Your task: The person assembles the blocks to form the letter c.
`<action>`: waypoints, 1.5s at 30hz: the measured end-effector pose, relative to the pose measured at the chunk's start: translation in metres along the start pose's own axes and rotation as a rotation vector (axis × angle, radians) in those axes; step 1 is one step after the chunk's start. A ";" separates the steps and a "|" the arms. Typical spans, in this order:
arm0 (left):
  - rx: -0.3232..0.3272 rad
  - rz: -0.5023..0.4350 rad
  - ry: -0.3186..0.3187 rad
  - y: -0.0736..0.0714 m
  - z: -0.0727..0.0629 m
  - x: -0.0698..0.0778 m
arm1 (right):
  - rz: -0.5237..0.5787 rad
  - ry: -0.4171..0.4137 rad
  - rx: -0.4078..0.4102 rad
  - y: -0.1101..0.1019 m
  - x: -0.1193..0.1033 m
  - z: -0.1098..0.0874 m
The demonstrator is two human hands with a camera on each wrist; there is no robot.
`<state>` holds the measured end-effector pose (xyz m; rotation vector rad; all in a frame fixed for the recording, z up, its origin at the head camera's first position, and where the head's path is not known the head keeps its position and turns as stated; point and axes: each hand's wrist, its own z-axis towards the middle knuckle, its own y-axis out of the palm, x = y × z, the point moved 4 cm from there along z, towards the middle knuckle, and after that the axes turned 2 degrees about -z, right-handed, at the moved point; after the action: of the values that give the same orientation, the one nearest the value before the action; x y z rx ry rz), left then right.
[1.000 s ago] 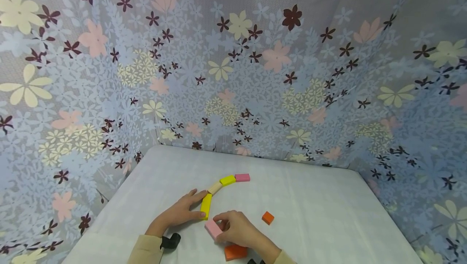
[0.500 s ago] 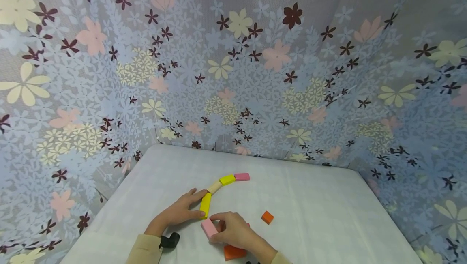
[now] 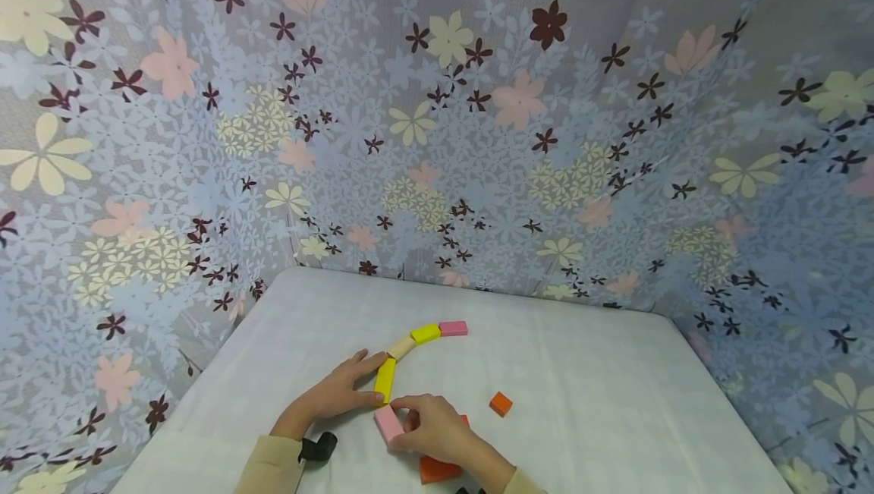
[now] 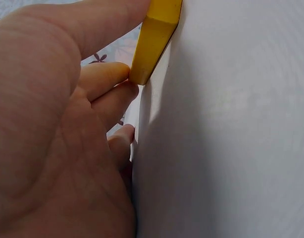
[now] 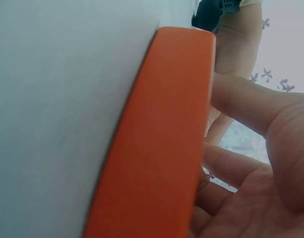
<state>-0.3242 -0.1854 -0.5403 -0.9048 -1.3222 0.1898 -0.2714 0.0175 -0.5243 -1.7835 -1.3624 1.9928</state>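
My left hand [image 3: 336,394] holds a long yellow block [image 3: 385,380] on the white table, fingertips at its far end and thumb near its close end. The left wrist view shows the thumb and fingers touching that yellow block [image 4: 154,42]. Between thumb and fingers, my right hand [image 3: 437,427] pinches a pink block [image 3: 388,426], set at an angle by the yellow block's near end. In the right wrist view an orange block [image 5: 152,139] stands in front of the hand and hides the pink one.
Beyond the held yellow block, a curved row continues with a cream block [image 3: 401,347], another yellow block [image 3: 425,334] and a pink block [image 3: 454,328]. An orange block [image 3: 439,470] lies under the right wrist. A small orange block [image 3: 501,404] lies to the right.
My right hand has moved the pink block slightly left, up to the near end of the yellow block. The left hand has stayed in place.
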 end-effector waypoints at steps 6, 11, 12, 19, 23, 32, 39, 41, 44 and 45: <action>-0.003 -0.007 0.025 0.000 0.000 0.002 | 0.000 -0.008 0.011 0.000 0.001 0.000; -0.002 -0.006 0.013 0.001 0.001 0.000 | -0.007 -0.007 0.016 0.000 0.001 0.000; -0.001 -0.005 0.008 0.002 0.001 -0.001 | -0.009 -0.005 0.015 0.000 0.001 0.000; 0.009 0.002 -0.036 -0.002 -0.001 -0.004 | -0.001 -0.025 0.016 0.004 -0.003 0.001; 0.010 0.003 -0.016 -0.003 -0.001 -0.004 | 0.001 -0.034 0.024 0.003 -0.004 0.001; 0.001 -0.008 0.006 0.003 0.001 -0.003 | -0.019 -0.016 -0.003 -0.001 -0.004 -0.002; 0.005 0.000 -0.013 0.003 0.001 -0.003 | -0.019 0.003 -0.055 -0.016 -0.008 -0.008; 0.005 0.004 -0.019 0.003 0.001 -0.004 | -0.015 -0.003 -0.062 -0.020 -0.009 -0.011; 0.004 0.008 -0.033 0.003 0.002 -0.004 | -0.013 -0.018 -0.065 -0.024 -0.008 -0.015; 0.004 0.009 -0.041 0.004 0.002 -0.004 | -0.013 -0.022 -0.066 -0.025 -0.008 -0.017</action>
<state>-0.3257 -0.1850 -0.5460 -0.9080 -1.3555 0.2185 -0.2658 0.0358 -0.4989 -1.7798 -1.4586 1.9891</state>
